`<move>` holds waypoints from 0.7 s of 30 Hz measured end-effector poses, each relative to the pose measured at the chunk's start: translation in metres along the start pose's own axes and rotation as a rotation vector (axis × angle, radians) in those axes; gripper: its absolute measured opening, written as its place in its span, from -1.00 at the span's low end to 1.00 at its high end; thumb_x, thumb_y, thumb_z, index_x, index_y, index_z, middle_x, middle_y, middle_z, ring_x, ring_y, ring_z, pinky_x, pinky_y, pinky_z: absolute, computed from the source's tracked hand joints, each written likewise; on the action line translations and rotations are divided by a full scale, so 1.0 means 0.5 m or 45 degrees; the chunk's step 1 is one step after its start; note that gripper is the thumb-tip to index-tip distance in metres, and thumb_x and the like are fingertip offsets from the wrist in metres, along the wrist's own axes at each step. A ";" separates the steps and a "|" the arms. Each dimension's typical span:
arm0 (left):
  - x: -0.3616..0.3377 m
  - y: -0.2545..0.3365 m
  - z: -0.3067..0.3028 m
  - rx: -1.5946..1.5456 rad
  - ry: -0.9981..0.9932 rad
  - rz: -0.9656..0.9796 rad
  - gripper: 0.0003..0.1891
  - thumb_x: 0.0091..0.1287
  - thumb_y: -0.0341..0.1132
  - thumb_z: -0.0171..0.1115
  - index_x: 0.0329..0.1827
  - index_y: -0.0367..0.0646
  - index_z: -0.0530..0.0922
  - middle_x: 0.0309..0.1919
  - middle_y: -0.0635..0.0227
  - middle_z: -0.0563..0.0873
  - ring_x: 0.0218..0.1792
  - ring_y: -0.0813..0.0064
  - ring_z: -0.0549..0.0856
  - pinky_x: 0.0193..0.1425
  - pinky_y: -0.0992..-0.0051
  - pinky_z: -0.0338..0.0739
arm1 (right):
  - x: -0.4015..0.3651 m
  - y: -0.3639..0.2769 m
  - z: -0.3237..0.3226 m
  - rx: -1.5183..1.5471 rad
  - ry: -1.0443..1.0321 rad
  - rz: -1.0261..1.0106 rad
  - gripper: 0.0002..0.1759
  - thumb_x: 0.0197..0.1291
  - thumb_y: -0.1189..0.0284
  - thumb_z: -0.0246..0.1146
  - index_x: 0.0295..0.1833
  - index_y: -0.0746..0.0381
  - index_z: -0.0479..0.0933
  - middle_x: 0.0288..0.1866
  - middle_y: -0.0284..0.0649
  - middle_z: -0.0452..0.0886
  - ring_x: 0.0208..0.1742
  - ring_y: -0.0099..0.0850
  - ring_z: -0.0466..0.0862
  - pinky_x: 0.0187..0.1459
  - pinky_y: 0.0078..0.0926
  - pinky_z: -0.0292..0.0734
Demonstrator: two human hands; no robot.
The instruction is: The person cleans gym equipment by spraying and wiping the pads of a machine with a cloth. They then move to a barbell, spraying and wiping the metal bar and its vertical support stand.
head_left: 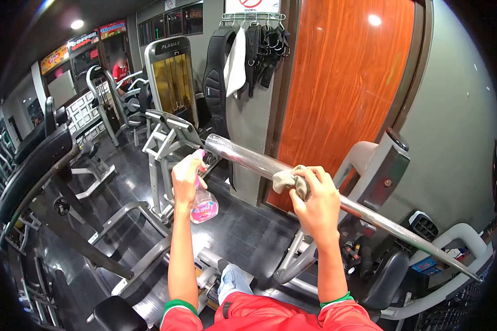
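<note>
Wiping pass on the metal bar (248, 158): cloth (285, 181) in my right hand (318, 199), spray bottle (205, 207) in my left hand (186, 175).

On my feed, the left hand is closed around the bottle's neck, just beside the bar's thicker end; whether a finger is pressing the trigger, I can't tell. The right hand is curled partway shut, gripping the cloth against the bar, which slants down to the right. I judge this the wiping step; the next move calls for even pressure along the bar, with the bottle clear of it.

"PLAMAX" on weight machine (174, 83), "COFFEE" on sign (83, 40)
</note>
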State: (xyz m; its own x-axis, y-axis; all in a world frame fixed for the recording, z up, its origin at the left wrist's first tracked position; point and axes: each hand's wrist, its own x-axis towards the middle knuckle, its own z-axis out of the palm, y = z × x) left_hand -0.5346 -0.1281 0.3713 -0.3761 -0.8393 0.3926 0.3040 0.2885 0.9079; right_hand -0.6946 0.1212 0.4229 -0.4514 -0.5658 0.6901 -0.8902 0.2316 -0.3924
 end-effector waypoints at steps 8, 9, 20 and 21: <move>0.113 -0.097 -0.035 -0.359 -0.092 -0.006 -0.61 0.35 -0.33 0.25 0.16 -0.39 0.56 -0.01 0.20 0.73 -0.59 0.55 0.62 -0.50 0.57 0.56 | 0.093 -0.105 0.050 0.016 -0.175 -0.161 -0.62 -0.05 0.46 0.46 -0.03 0.08 0.66 0.01 -0.29 0.63 -0.01 -0.22 0.62 -0.01 -0.28 0.61; 0.131 -0.118 -0.037 -0.436 -0.227 -0.077 -0.59 0.34 -0.30 0.28 0.18 -0.37 0.56 -0.04 0.21 0.73 -0.59 0.55 0.62 -0.49 0.57 0.55 | 0.116 -0.123 0.078 0.013 -0.199 -0.155 -0.63 -0.07 0.47 0.46 -0.05 0.10 0.68 -0.02 -0.28 0.65 -0.03 -0.21 0.62 0.01 -0.28 0.59; 0.249 -0.179 -0.040 -0.475 -0.899 -0.035 -0.71 0.12 -0.36 0.40 -0.19 -0.31 0.54 -0.35 0.39 0.48 -0.37 0.60 0.47 -0.28 0.56 0.39 | 0.323 -0.183 0.290 -0.038 -0.621 -0.027 -0.69 -0.02 0.38 0.41 -0.08 0.13 0.70 -0.17 -0.29 0.67 -0.11 -0.17 0.63 -0.08 -0.22 0.60; 0.251 -0.176 -0.035 -0.478 -0.906 -0.050 -0.71 0.12 -0.36 0.40 -0.19 -0.31 0.54 -0.35 0.39 0.48 -0.37 0.60 0.47 -0.28 0.56 0.39 | 0.326 -0.179 0.294 -0.049 -0.664 -0.020 -0.67 -0.02 0.35 0.42 -0.07 0.11 0.70 -0.18 -0.30 0.66 -0.11 -0.17 0.63 -0.10 -0.18 0.62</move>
State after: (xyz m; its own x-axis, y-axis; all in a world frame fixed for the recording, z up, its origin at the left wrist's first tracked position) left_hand -0.5932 -0.2669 0.3380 -0.8215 -0.3142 0.4759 0.5056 -0.0154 0.8626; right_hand -0.6793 -0.1082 0.4812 -0.3556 -0.8861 0.2972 -0.9026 0.2431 -0.3552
